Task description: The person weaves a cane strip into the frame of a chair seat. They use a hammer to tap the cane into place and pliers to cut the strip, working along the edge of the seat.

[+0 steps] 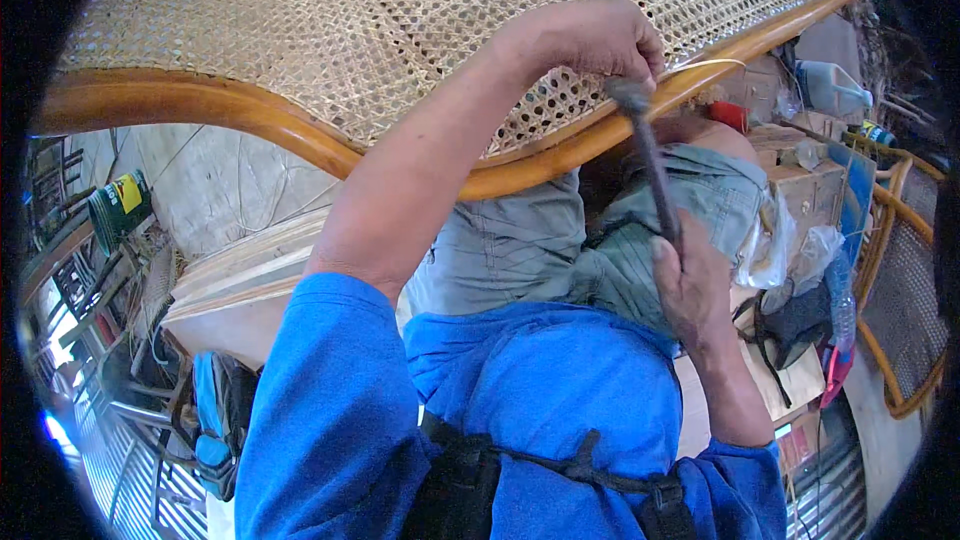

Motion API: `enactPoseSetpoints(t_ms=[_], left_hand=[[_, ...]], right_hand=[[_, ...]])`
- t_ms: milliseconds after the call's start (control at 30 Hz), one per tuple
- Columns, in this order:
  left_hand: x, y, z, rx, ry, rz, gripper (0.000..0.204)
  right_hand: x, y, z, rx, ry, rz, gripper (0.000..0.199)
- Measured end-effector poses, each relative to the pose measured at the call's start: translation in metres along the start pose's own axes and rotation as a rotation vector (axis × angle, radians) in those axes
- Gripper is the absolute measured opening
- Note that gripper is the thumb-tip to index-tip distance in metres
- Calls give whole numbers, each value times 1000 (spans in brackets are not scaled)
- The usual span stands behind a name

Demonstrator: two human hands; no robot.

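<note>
At centre right, the fingers of the right hand (692, 285) are closed around the lower end of a dark, slender metal hammer handle (658, 180), thumb laid along the shaft. Handle runs up and slightly left to a grey hammer head (630, 93), which sits at the near rim of the frame, just below the left hand (590, 37). Left-hand fingers are curled together and pressed on the woven cane near the rim; whether they pinch anything small is not clear, since the knuckles hide the tips.

Work piece: a pale woven-cane panel (400, 10) set in a curved, varnished brown rattan frame (240, 115), spanning the far part of the view, resting across the lap. Grey trousers (520, 240) show beneath it; blue long sleeves (330, 410) cover both upper arms.

Surroundings: green and yellow can (118, 205) at far left; cardboard boxes (810, 190) and a grey plastic jug (835, 88) at right; a second cane chair frame (905, 310) at the right edge.
</note>
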State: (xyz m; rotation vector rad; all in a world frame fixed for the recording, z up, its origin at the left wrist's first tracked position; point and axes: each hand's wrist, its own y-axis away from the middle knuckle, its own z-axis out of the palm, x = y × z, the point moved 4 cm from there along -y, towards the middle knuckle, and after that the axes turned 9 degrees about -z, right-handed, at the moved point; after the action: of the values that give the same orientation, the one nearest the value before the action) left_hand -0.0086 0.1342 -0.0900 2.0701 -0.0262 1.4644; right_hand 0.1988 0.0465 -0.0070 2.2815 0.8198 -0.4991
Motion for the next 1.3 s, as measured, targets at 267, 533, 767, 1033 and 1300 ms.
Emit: enactPoseSetpoints(t_ms=[267, 533, 767, 1033, 1300], left_hand=[[1, 0, -2, -19, -10, 26, 24], [-4, 40, -18, 479, -298, -113, 54], [15, 100, 18, 664, -526, -367, 77], [7, 139, 34, 814, -600, -501, 66], [-7, 174, 64, 1054, -568, -136, 14]], right_hand=[[-6, 3, -9, -43, -32, 44, 32], [20, 11, -17, 60, -164, 39, 32], [30, 21, -14, 65, -479, 199, 16], [19, 4, 2, 31, -528, -31, 11], [12, -2, 3, 128, -299, -85, 19]])
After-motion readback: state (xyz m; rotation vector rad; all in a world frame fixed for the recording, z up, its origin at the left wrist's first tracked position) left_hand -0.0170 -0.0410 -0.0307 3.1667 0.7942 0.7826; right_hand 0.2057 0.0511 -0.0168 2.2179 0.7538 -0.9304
